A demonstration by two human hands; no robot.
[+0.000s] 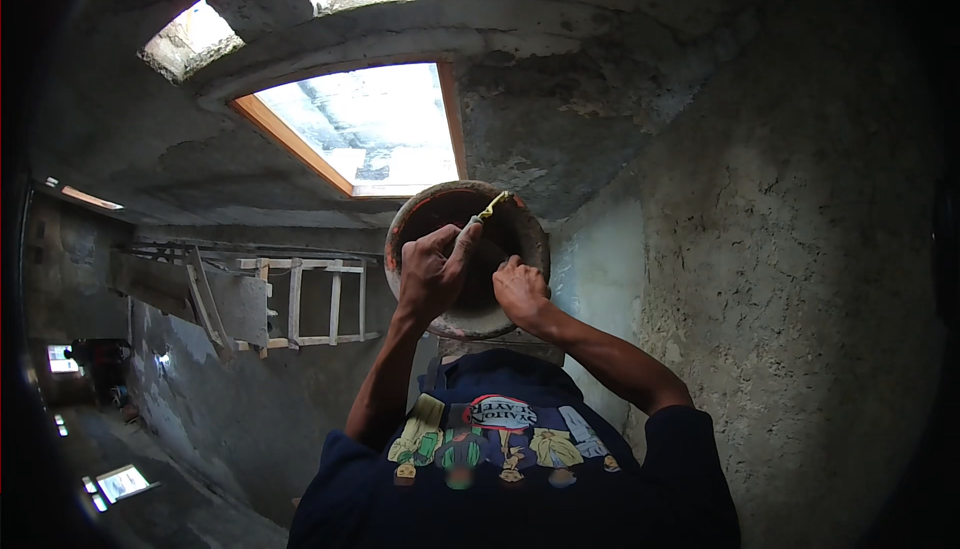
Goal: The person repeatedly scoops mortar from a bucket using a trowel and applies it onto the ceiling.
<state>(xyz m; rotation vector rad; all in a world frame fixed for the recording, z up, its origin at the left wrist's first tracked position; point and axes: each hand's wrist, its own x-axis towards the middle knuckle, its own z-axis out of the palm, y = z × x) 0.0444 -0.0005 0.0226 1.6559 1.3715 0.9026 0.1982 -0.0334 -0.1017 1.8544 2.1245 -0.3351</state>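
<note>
In front of my chest is a round, deep bucket or basin (393, 254) with a worn grey rim and traces of red-orange inside. My left hand (432, 267) is over its left part, fingers closed on a thin yellow thing (492, 208) that points up and to the right, toward the far rim. The kind of that thing is too small to make out. Over the right side of the bucket is my right hand (521, 291), its fingers curled in. Whatever it grips, if anything, is hidden. The bucket's dark bottom shows little detail.
A rough plastered wall (770, 279) rises close on the right. Ahead is a wood-framed window (365, 124). Wooden ladder-like framing (330, 304) stands to the left, with a grey board (238, 307) against it. Below the bucket shows a worn ledge (490, 347).
</note>
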